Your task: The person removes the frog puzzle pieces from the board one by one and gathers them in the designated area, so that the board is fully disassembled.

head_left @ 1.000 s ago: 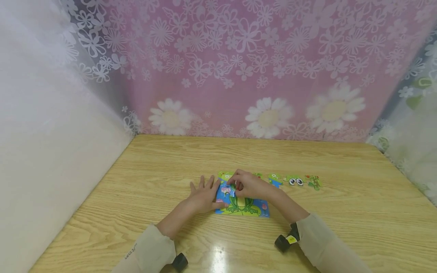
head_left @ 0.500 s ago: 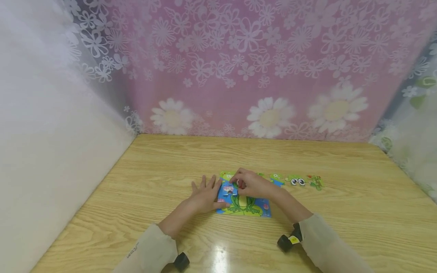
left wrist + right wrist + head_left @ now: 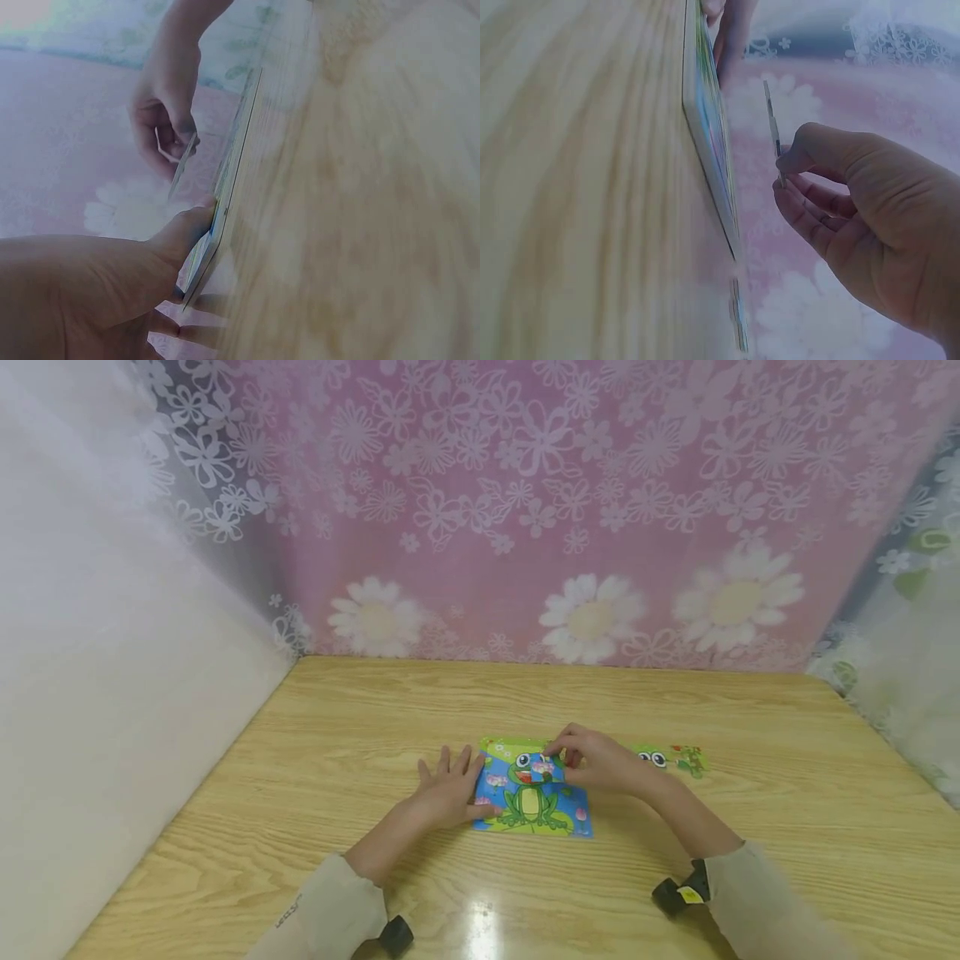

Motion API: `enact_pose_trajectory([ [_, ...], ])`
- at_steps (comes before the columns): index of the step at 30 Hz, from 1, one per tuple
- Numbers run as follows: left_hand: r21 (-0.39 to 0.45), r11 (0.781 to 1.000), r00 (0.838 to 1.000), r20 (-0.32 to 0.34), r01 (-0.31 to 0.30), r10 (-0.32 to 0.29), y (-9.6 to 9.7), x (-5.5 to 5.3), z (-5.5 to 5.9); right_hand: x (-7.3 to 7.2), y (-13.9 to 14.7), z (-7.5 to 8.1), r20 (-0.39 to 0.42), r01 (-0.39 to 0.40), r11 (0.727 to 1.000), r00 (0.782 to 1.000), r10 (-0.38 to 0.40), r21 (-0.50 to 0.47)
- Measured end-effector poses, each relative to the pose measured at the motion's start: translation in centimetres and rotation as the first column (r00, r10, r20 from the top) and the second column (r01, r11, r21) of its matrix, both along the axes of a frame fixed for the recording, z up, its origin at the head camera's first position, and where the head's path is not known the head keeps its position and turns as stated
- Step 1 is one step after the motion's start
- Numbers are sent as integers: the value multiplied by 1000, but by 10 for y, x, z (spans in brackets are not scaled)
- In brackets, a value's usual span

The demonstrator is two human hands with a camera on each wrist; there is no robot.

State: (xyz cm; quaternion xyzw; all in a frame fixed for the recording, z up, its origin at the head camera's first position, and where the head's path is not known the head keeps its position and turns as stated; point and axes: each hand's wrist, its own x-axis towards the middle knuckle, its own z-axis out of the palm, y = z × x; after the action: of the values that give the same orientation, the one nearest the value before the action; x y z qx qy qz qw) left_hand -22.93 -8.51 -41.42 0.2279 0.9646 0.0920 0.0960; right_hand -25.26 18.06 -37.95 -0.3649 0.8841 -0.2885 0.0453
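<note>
A frog jigsaw puzzle in a flat board (image 3: pixel 536 828) lies on the table, with a green frog on blue printed on it. My left hand (image 3: pixel 447 797) rests spread at the board's left side, its thumb on the board's face. Over the board's upper right, my right hand (image 3: pixel 603 766) pinches a puzzle piece (image 3: pixel 543 768), blue with a pink flower. In the right wrist view this piece (image 3: pixel 771 112) is edge-on between thumb and fingertips, raised off the board (image 3: pixel 711 135). The right hand covers the board's upper right corner in the head view.
To the right of the board lie loose puzzle pieces, one with two big eyes (image 3: pixel 651 759) and one with green and red print (image 3: pixel 692 761). The wooden table (image 3: pixel 360 710) runs back to a pink flowered curtain (image 3: pixel 480 568).
The right hand has carried the pinched puzzle piece from the board's left part over to its upper right, uncovering the frog's eye and mouth. My left hand has stayed in place.
</note>
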Motion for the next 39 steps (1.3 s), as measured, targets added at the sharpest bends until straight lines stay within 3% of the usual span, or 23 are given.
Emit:
enact_pose_trajectory([
  [14,16,1000,1000,-4,-1,1,0,-2,-4,10,59,-6,-30,106,994,994,-105,21],
  [21,14,1000,1000,0,3,-3,0,0,-2,14,72,-12,-33,99,995,995,-97,34],
  [32,28,1000,1000,3,-2,1,1,3,3,15,79,-15,43,80,994,996,-84,78],
  [39,32,999,1000,1,1,-2,1,6,6,15,81,-14,87,52,997,995,-57,51],
])
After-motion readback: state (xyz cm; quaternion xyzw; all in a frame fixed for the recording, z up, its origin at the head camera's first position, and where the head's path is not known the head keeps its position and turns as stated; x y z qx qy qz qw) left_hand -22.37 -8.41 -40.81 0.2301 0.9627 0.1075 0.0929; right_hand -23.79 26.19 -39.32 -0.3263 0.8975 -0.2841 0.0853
